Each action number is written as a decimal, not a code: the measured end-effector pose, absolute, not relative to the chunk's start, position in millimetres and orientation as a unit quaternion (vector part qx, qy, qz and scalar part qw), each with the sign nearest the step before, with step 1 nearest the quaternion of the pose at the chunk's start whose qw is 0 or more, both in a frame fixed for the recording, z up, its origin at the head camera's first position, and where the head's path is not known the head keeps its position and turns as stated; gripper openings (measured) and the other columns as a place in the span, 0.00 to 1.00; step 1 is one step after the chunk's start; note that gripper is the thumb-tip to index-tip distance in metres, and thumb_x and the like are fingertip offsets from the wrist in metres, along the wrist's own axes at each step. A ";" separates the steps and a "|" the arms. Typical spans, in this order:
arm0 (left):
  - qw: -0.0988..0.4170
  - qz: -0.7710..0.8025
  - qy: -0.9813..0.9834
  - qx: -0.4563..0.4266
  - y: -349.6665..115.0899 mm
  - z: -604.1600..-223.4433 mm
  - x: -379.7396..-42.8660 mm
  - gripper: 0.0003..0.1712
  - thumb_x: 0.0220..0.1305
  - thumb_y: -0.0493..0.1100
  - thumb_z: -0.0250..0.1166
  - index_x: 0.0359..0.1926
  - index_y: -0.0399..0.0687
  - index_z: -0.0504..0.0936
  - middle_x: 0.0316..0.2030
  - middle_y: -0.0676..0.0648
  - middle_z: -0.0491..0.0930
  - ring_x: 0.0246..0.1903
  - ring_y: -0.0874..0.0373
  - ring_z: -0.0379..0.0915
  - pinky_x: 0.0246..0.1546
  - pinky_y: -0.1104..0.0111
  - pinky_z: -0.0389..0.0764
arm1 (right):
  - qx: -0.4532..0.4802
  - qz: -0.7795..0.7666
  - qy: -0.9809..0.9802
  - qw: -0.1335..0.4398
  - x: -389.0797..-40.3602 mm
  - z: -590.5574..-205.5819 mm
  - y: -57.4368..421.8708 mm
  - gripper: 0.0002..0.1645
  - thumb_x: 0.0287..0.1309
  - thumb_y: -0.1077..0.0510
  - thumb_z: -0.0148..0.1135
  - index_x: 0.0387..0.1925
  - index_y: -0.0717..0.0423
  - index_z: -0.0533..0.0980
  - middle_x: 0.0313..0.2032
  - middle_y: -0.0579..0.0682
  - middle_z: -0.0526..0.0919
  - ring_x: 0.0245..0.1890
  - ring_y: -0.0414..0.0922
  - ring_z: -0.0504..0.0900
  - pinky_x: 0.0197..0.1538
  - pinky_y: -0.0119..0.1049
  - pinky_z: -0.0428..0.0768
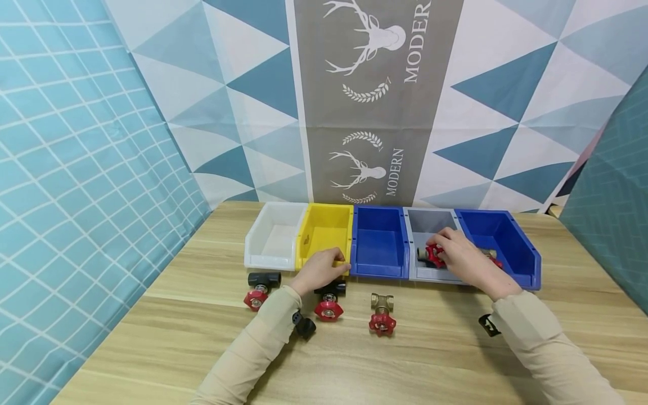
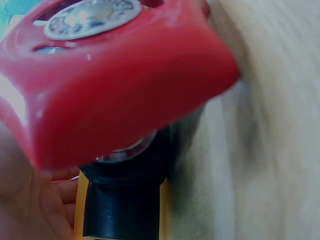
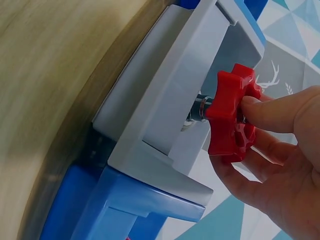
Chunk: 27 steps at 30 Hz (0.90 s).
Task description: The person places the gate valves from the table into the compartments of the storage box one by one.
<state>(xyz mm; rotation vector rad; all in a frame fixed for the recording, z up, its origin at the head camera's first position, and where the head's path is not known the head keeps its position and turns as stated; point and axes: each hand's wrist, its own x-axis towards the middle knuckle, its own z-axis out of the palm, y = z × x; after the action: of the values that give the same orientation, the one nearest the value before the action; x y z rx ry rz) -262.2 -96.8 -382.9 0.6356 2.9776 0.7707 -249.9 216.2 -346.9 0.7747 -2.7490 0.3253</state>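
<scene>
Right hand (image 1: 458, 256) grips red-wheeled brass valve (image 1: 433, 255) near far edge of tabletop (image 1: 405, 360); level lifting helps; left hand's (image 1: 318, 271) hold unclear.

You can read MODERN in white twice on the grey band (image 1: 364, 115) of the wall cloth (image 1: 511, 129), upper copy cropped; markings on the red wheel's (image 2: 130, 85) disc (image 2: 92, 19) are illegible.

Behind the light wood-grain worktop (image 1: 354, 371), a hanging backdrop (image 1: 275, 101) of white, pale-blue and teal triangles, parted by a grey-brown band (image 1: 324, 112) bearing white stag heads, leafy sprigs and the word MODERN. To the left, a creased light-blue sheet (image 1: 66, 191) with white gridlines; to the right, teal herringbone cloth (image 1: 607, 180). Faint sheen along the worktop's near edge.
</scene>
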 end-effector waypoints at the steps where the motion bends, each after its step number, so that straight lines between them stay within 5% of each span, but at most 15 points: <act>1: 0.000 0.246 0.948 0.202 -96.8 -382.8 -262.3 0.14 0.60 0.52 0.59 0.36 0.46 0.76 0.31 0.49 0.79 0.27 0.60 0.70 0.34 0.67 0.73 | 0.267 0.112 -0.948 0.134 -250.4 -347.2 216.0 0.15 0.51 0.72 0.58 0.43 0.64 0.75 0.39 0.60 0.74 0.40 0.55 0.72 0.46 0.51 0.73; 27: -0.005 0.244 0.948 0.205 -97.1 -384.1 -262.9 0.14 0.60 0.53 0.59 0.36 0.46 0.76 0.31 0.50 0.79 0.27 0.60 0.69 0.34 0.68 0.72 | 0.262 0.114 -0.949 0.136 -256.6 -354.1 212.8 0.15 0.50 0.72 0.59 0.42 0.61 0.76 0.38 0.59 0.72 0.39 0.54 0.71 0.43 0.49 0.72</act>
<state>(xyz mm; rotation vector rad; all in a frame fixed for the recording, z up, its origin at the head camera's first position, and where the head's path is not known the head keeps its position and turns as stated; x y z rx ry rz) -262.9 -97.1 -384.1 0.6457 2.9880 0.7690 -256.6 212.8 -354.1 0.7573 -2.7463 0.3307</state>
